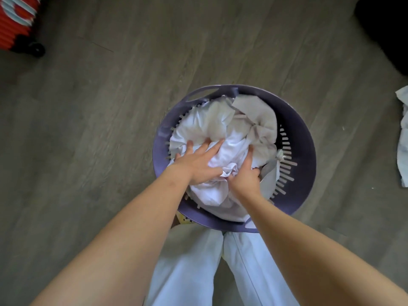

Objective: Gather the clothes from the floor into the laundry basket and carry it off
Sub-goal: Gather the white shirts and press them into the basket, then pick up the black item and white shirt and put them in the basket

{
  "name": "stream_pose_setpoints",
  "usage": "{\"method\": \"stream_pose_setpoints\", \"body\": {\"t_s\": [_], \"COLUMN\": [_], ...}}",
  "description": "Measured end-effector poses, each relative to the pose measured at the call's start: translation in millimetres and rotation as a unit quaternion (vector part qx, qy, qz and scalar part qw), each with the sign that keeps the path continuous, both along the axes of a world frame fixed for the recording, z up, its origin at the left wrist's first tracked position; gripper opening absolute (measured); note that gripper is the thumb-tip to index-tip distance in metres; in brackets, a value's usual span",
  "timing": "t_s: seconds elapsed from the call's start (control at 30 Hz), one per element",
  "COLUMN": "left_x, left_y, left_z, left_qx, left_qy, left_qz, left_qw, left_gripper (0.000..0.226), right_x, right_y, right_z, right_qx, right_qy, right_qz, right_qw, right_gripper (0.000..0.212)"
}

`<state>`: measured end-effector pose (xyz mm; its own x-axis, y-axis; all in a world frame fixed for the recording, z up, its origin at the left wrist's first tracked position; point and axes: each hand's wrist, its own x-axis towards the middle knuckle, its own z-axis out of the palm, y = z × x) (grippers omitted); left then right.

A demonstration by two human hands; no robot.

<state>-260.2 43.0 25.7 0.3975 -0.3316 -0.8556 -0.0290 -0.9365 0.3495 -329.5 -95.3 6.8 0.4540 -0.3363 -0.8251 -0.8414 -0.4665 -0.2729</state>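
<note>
Laundry basket, one, purple, on open floor; clothes heaped inside. Left grip flat, fingers spread, pressing them; right grip curled into them. One garment at right edge.

The clothes fill the basket; bare floor lies all around it, a suitcase and a cloth well apart at the sides.

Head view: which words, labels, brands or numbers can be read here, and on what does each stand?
No text can be read.
Red ribbed case, top left: pale marks, too blurred and cut off to read.
Purple laundry basket and the clothes in it: no print visible.
</note>
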Motion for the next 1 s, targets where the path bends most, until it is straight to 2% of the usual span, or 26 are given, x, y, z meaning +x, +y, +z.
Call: {"method": "stream_pose_setpoints", "body": {"t_s": [0.07,0.27,0.33,0.4,0.53,0.6,0.7,0.73,0.9,1.0], "left_x": [-3,-26,-29,-28,-11,2,21,29,44,39], "left_y": [2,-5,-3,-3,-12,-23,-47,-58,-122,-164], "left_z": [-12,-38,-29,-13,37,74,125,146,233,271], "left_qx": [0.014,0.075,0.074,0.069,0.076,0.068,0.042,0.034,0.01,-0.002], "left_qy": [-0.032,-0.146,-0.155,-0.137,-0.083,-0.09,-0.136,-0.154,-0.187,-0.218], "left_qz": [-0.026,-0.057,-0.062,-0.047,-0.043,-0.056,-0.071,-0.08,-0.128,-0.177], "left_qw": [0.999,0.985,0.983,0.987,0.993,0.992,0.987,0.984,0.974,0.96], "left_gripper": [0.081,0.075,0.076,0.078,0.081,0.077,0.062,0.058,0.041,0.041], "right_x": [3,-5,-6,-5,5,12,25,30,28,12], "right_y": [-1,-4,-6,-9,-24,-39,-69,-82,-153,-188], "right_z": [-14,-26,-15,3,49,83,127,147,232,268], "right_qx": [-0.007,-0.021,-0.011,-0.003,-0.012,-0.018,-0.023,-0.028,-0.077,-0.087], "right_qy": [0.001,-0.081,-0.07,-0.018,0.087,0.106,0.066,0.049,-0.016,-0.04], "right_qz": [0.005,0.024,0.024,0.03,0.082,0.081,0.07,0.056,-0.015,-0.049], "right_qw": [1.0,0.996,0.997,0.999,0.993,0.991,0.995,0.997,0.997,0.994], "right_gripper": [0.095,0.09,0.091,0.098,0.109,0.098,0.05,0.041,0.047,0.047]}}
